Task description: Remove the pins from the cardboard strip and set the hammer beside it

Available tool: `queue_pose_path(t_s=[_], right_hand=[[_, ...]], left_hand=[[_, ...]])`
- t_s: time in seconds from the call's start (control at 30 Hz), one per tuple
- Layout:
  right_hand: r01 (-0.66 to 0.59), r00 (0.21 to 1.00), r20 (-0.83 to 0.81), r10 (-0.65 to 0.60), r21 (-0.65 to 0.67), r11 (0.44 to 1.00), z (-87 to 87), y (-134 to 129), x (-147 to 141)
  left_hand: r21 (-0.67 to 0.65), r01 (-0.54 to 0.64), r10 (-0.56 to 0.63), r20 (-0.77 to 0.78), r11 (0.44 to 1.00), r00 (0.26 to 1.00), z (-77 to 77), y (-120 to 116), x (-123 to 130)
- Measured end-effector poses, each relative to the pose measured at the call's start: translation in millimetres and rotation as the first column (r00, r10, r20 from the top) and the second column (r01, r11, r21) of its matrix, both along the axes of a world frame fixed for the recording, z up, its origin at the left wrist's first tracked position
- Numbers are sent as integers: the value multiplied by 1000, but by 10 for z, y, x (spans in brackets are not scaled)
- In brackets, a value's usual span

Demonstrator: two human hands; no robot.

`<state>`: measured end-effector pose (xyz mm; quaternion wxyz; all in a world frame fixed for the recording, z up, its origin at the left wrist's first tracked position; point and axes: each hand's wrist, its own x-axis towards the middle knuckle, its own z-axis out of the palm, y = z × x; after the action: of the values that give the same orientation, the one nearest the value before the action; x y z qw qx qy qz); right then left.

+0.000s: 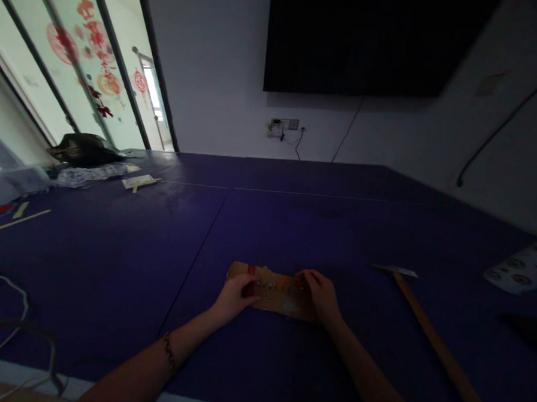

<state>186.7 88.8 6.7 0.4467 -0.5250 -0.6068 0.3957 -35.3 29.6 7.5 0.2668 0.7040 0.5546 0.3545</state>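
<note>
Brown cardboard lies lower centre, seemingly steadied by the half-curled left hand and narrowed right hand, either's exact grip unclear.

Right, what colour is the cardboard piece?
The cardboard piece is brown, with a red patch near the left hand; best in the head view.

screen: top cut off | hammer: end cut off | bits on cardboard: too small

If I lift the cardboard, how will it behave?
The cardboard looks thin, so it's probably light. Lying fairly flat, it seems somewhat stiff. The small pieces in a row on it might shift; whether they're fixed is unclear.
</note>
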Motion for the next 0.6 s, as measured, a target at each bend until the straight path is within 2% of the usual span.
queue_pose_path(t_s=[0.13, 0.3, 0.47, 0.6], right_hand=[[0, 1000, -6, 0, 2, 1000, 5, 8, -4], [-9, 999, -34, 8, -7, 1000, 19, -9, -6], [-16, 995, -100, 12, -34, 999, 18, -18, -14], [-34, 987, -160, 26, -50, 998, -2, -9, 0]], left_hand=[[18, 85, -84, -59, 996, 995, 86, 167, -48], [43, 286, -287, 15, 957, 958, 128, 331, -61], [65, 213, -220, 135, 975, 966, 27, 294, -42], [50, 200, -206, 186, 978, 961, 16, 249, -45]])
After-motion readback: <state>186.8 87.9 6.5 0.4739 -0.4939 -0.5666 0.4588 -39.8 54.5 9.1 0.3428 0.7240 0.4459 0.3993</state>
